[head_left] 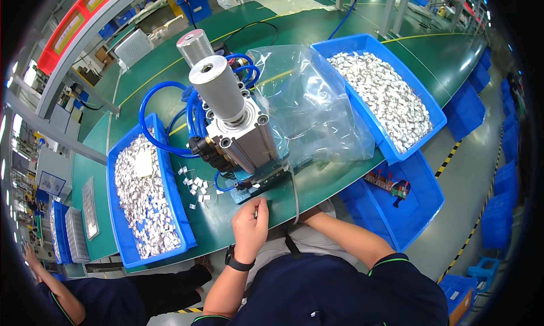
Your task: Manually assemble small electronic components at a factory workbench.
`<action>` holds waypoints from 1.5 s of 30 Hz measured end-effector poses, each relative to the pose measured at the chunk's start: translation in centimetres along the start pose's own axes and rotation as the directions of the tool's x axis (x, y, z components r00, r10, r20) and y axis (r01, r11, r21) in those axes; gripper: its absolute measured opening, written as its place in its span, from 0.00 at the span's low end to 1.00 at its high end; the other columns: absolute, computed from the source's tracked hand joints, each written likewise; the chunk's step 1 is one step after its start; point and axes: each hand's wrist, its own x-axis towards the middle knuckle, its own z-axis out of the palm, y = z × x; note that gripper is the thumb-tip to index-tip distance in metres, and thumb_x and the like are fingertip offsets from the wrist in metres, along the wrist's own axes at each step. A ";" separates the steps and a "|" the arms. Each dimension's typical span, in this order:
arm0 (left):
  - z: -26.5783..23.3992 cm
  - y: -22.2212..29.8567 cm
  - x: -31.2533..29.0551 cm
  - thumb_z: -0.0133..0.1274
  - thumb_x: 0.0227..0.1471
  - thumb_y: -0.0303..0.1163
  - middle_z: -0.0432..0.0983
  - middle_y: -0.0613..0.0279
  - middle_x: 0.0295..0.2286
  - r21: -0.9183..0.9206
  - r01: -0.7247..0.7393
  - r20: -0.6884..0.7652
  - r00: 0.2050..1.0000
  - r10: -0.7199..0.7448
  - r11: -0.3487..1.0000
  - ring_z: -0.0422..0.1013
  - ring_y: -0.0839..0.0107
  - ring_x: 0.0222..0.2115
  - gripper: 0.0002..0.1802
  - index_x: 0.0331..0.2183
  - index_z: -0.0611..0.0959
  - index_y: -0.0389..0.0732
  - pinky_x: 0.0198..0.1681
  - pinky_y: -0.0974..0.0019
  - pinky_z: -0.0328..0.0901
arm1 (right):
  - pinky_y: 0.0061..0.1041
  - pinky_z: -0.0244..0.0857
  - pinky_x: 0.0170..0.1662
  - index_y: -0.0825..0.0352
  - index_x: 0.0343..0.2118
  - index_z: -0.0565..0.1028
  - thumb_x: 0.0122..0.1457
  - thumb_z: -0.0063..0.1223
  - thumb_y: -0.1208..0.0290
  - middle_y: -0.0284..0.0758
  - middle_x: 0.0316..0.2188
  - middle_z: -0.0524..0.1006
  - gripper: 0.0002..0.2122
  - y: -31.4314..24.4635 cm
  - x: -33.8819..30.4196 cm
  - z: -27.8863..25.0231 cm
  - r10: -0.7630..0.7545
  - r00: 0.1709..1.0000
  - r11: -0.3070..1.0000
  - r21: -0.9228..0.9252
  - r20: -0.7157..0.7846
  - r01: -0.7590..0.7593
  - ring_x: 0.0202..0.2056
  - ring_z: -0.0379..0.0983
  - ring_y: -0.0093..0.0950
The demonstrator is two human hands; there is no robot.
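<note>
My left hand point(251, 219) is closed at the front edge of the table, just below the base of a pneumatic press point(249, 142). A small dark bit shows between its fingers, too small to name. My right hand point(309, 214) reaches to the table's edge beside a grey cable point(295, 195); its fingers are hidden there. Left of the press base lie several loose small white parts with thin leads point(198, 187). A blue tray point(185, 235) full of similar white parts stands further left.
Another blue tray point(391, 155) heaped with white parts stands right of a clear plastic bag point(317, 111). Below the table's right edge, a blue bin point(422, 212) holds a red-and-black item point(391, 185). Blue air hoses point(150, 108) loop off the press. At lower left sits another person point(107, 297).
</note>
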 end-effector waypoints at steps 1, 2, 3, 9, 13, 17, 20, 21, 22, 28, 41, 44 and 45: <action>-0.1 0.1 -0.1 0.53 0.55 0.29 0.78 0.56 0.25 -0.022 0.009 0.002 1.000 -0.009 1.000 0.72 0.73 0.26 0.09 0.32 0.82 0.31 0.32 0.70 0.66 | 0.44 0.65 0.48 0.72 0.39 0.76 0.51 0.52 0.74 0.51 0.40 0.75 0.13 0.7 -1.2 -0.9 0.001 1.000 1.000 0.019 0.002 -0.001 0.45 0.71 0.50; -0.3 0.2 -0.3 0.53 0.55 0.29 0.78 0.56 0.25 -0.022 0.007 0.000 1.000 -0.007 1.000 0.72 0.73 0.26 0.09 0.32 0.82 0.31 0.32 0.70 0.66 | 0.44 0.64 0.48 0.72 0.39 0.76 0.51 0.52 0.74 0.51 0.40 0.75 0.13 1.7 -2.8 -2.2 0.048 0.998 0.993 0.102 0.038 -0.051 0.45 0.71 0.50; -0.4 0.2 -0.5 0.53 0.56 0.29 0.78 0.59 0.24 -0.061 0.023 0.030 0.999 -0.021 0.998 0.71 0.75 0.24 0.10 0.32 0.82 0.31 0.30 0.71 0.66 | 0.41 0.67 0.45 0.71 0.40 0.76 0.52 0.53 0.74 0.49 0.39 0.77 0.13 2.0 -4.8 -4.1 0.152 0.983 0.948 0.265 0.100 -0.174 0.42 0.73 0.46; -1.8 2.6 -1.5 0.51 0.59 0.30 0.67 0.70 0.17 -0.449 0.510 0.439 0.841 -0.316 0.734 0.59 0.85 0.14 0.11 0.39 0.80 0.32 0.16 0.77 0.51 | 0.20 0.73 0.32 0.72 0.37 0.78 0.51 0.60 0.81 0.39 0.29 0.81 0.09 -6.5 -7.9 -19.8 0.301 0.954 0.251 0.964 0.003 -0.082 0.27 0.80 0.26; -1.6 4.0 0.1 0.49 0.60 0.29 0.63 0.71 0.15 -0.577 0.756 0.688 0.654 -0.316 0.310 0.54 0.85 0.12 0.13 0.43 0.79 0.32 0.13 0.76 0.46 | 0.21 0.74 0.33 0.71 0.32 0.79 0.47 0.61 0.83 0.38 0.30 0.81 0.07 -6.7 -2.4 -21.5 0.101 0.926 0.586 0.774 -0.365 0.241 0.29 0.80 0.27; -1.7 4.6 1.3 0.51 0.60 0.29 0.66 0.72 0.17 -0.609 0.765 0.706 0.643 -0.297 0.211 0.54 0.86 0.12 0.14 0.45 0.78 0.33 0.13 0.76 0.46 | 0.22 0.74 0.33 0.70 0.32 0.79 0.46 0.61 0.84 0.38 0.31 0.81 0.09 -6.7 0.4 -21.8 0.010 0.904 0.684 0.663 -0.427 0.306 0.30 0.79 0.28; -1.5 4.5 1.8 0.51 0.60 0.29 0.67 0.70 0.17 -0.660 0.722 0.641 0.685 -0.346 0.207 0.54 0.85 0.11 0.13 0.44 0.78 0.32 0.12 0.76 0.45 | 0.22 0.74 0.33 0.70 0.32 0.79 0.46 0.61 0.84 0.39 0.31 0.81 0.09 -6.5 0.9 -21.6 0.011 0.913 0.670 0.680 -0.408 0.296 0.31 0.79 0.28; -1.4 4.3 1.9 0.51 0.59 0.29 0.67 0.70 0.17 -0.669 0.723 0.654 0.682 -0.327 0.172 0.54 0.85 0.11 0.13 0.44 0.78 0.32 0.12 0.76 0.45 | 0.22 0.74 0.33 0.70 0.33 0.79 0.47 0.61 0.84 0.39 0.31 0.81 0.09 -6.4 1.1 -21.4 0.030 0.918 0.650 0.706 -0.394 0.282 0.31 0.79 0.28; -1.4 4.1 2.0 0.51 0.59 0.29 0.67 0.69 0.17 -0.675 0.725 0.667 0.679 -0.307 0.138 0.54 0.84 0.10 0.12 0.43 0.78 0.32 0.11 0.76 0.45 | 0.22 0.74 0.33 0.70 0.33 0.79 0.47 0.61 0.84 0.39 0.31 0.81 0.09 -6.3 1.2 -21.5 0.028 0.920 0.648 0.708 -0.391 0.280 0.31 0.79 0.28; -0.9 4.3 2.8 0.51 0.59 0.29 0.66 0.69 0.16 -0.672 0.723 0.621 0.668 -0.411 0.160 0.54 0.84 0.10 0.10 0.40 0.78 0.33 0.12 0.76 0.45 | 0.23 0.72 0.34 0.70 0.35 0.80 0.51 0.59 0.82 0.38 0.31 0.81 0.08 -5.4 1.7 -21.9 -0.022 0.963 0.634 0.741 -0.270 0.222 0.31 0.79 0.29; -0.9 3.1 2.7 0.52 0.59 0.33 0.64 0.69 0.17 -0.684 0.701 0.565 0.685 -0.460 0.204 0.56 0.82 0.11 0.13 0.40 0.78 0.32 0.12 0.75 0.46 | 0.19 0.73 0.34 0.76 0.37 0.77 0.57 0.54 0.82 0.41 0.35 0.78 0.06 -5.0 1.9 -20.5 0.160 0.985 0.268 0.963 -0.061 0.017 0.36 0.80 0.27; -0.6 2.5 2.5 0.48 0.60 0.31 0.63 0.67 0.17 -0.696 0.682 0.525 0.696 -0.489 0.223 0.54 0.80 0.10 0.11 0.39 0.77 0.33 0.11 0.76 0.45 | 0.19 0.73 0.35 0.76 0.37 0.77 0.57 0.54 0.82 0.41 0.34 0.79 0.06 -5.2 2.3 -20.1 0.194 0.980 0.236 0.972 -0.045 -0.002 0.35 0.80 0.27; -0.5 2.2 2.4 0.48 0.60 0.31 0.63 0.67 0.17 -0.703 0.676 0.517 0.700 -0.492 0.222 0.54 0.80 0.10 0.11 0.39 0.77 0.33 0.11 0.75 0.45 | 0.20 0.73 0.35 0.76 0.37 0.78 0.57 0.54 0.83 0.41 0.33 0.79 0.06 -5.3 2.5 -20.0 0.208 0.977 0.249 0.968 -0.042 -0.012 0.35 0.80 0.27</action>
